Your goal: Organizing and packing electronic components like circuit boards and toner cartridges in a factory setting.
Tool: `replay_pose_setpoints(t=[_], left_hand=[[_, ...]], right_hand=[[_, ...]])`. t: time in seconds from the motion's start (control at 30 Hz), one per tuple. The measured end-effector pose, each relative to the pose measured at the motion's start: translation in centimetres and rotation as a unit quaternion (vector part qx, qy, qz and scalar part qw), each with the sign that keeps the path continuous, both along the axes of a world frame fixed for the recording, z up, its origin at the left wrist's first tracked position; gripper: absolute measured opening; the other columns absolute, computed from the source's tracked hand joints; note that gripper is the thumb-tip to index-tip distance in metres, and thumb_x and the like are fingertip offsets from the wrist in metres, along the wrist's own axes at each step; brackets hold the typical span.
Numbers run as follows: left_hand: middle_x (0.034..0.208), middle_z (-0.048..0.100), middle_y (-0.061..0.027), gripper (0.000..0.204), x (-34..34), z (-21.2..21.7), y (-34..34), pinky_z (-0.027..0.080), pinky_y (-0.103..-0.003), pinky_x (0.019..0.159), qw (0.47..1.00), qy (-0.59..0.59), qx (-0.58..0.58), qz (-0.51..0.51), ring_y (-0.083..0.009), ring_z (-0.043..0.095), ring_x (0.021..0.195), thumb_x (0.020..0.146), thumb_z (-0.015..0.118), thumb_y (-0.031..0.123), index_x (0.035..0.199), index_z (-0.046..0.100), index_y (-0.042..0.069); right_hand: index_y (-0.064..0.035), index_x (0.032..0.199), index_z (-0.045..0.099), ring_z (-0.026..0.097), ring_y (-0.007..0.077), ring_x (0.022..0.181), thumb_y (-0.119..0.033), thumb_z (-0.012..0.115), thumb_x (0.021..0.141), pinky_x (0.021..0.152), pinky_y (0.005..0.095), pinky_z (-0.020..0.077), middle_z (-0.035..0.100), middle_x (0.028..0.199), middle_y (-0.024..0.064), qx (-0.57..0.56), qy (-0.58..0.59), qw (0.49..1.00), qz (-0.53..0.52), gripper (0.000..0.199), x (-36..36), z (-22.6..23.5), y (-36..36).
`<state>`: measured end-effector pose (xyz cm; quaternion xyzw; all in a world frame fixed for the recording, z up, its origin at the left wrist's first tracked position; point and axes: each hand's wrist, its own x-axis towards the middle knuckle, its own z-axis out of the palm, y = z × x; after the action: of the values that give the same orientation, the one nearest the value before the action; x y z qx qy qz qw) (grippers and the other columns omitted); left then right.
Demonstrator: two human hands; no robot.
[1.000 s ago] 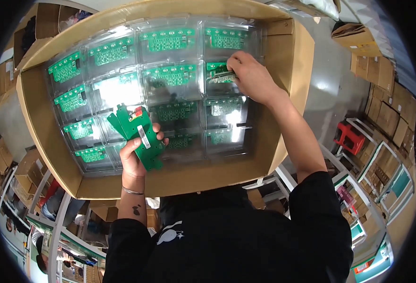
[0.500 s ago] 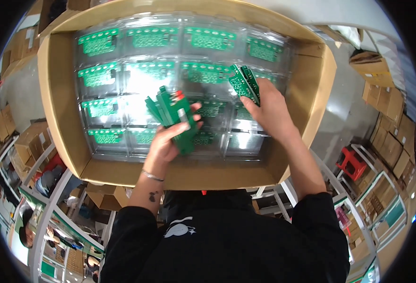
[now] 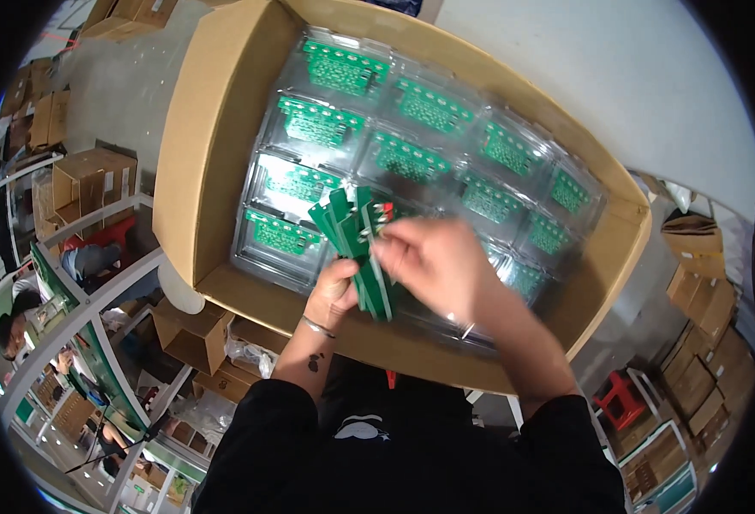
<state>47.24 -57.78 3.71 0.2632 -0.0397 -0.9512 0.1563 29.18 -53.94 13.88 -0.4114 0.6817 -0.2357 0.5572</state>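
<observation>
Fanned out in my left hand (image 3: 336, 287) is a bunch of green circuit boards (image 3: 376, 291), with the fingers wrapped round their lower part. A small red part shows near the bunch's upper right edge. My right hand (image 3: 433, 261), somewhat blurred, is against that edge with its fingers curled and pinched; what lies between the fingertips is hidden. Both hands are above a clear plastic tray (image 3: 266, 272) inside a cardboard box (image 3: 190, 163). More green circuit boards (image 3: 347, 68) sit in the tray's compartments; my hands and the bunch cover some of them.
Cardboard boxes (image 3: 95, 184) and metal frames (image 3: 103, 295) stand at the left, where other people are visible. A red stool (image 3: 621, 398) is at the lower right, near stacked cartons (image 3: 707, 300). A pale surface (image 3: 557, 60) lies beyond the box.
My right hand has come leftward to the bunch in my left hand; the boards it held apart are no longer distinct in it. The whole view has turned, so the box appears tilted.
</observation>
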Motion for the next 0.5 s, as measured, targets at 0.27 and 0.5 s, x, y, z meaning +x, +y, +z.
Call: replay_pose_setpoints(t=[0.27, 0.5], left_hand=[[0.108, 0.045, -0.0173, 0.09, 3.3, 2.4, -3.2, 0.041, -0.061, 0.088, 0.961, 0.262, 0.083, 0.036, -0.0355, 0.049, 0.101, 0.056, 0.081, 0.035, 0.128, 0.036, 0.006], [0.115, 0.044, -0.0231, 0.092, 9.6, 2.3, -4.4, 0.039, -0.064, 0.086, 0.961, 0.256, 0.101, 0.037, -0.0425, 0.047, 0.108, 0.054, 0.083, 0.028, 0.131, 0.035, 0.009]], right_hand=[[0.0003, 0.089, 0.058, 0.057, 0.0321, 0.089, -0.01, 0.053, 0.078, 0.077, 0.0399, 0.0467, 0.059, 0.096, 0.0189, -0.269, 0.373, 0.885, -0.066, 0.016, -4.4, -14.2, -17.7], [0.001, 0.098, 0.055, 0.05, 0.0309, 0.101, -0.017, 0.057, 0.079, 0.081, 0.0387, 0.0454, 0.053, 0.105, 0.0152, -0.2, 0.529, 0.822, -0.06, 0.026, -0.9, -15.9, -19.7]])
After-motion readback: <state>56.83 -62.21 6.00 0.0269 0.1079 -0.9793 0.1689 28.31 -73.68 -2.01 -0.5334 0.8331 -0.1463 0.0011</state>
